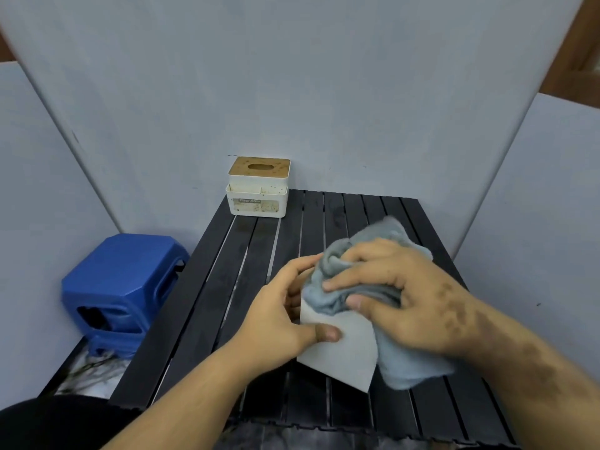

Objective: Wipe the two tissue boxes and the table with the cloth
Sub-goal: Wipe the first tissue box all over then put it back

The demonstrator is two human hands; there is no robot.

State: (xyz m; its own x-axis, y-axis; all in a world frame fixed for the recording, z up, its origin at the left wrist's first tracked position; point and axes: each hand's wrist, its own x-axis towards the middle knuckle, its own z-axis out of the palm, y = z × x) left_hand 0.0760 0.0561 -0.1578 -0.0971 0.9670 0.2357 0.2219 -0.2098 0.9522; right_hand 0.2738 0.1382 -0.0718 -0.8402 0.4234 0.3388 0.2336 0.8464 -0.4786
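- Pressing down with your right hand point(399, 293), you've got the fingers point(344, 284) curled into the bunched grey-blue cloth point(331, 287), clamping it against the top of the near tissue box point(341, 349).
- Your left hand point(279, 323) braces that box: thumb laid flat across its pale near face, the other fingers wrapped round its far left edge, so it's gripped firmly.
- The near box sits tilted toward you on the dark slatted surface point(227, 287), mid-right, with cloth draped over its top and hanging down its right side.
- The second tissue box point(258, 190), white with a wood-tone lid, stands at the far left corner of the surface, well apart from your hands, with brownish specks on the lid and front.
- A blue plastic stool point(120, 287) sits off to the left, below the surface's edge.
- Step in hand, as I read it: wiping the first box, top and right side.
- Next move calls for turning the box under your left grip so the cloth reaches the uncovered faces, then reaching to the far box; the slats come last.
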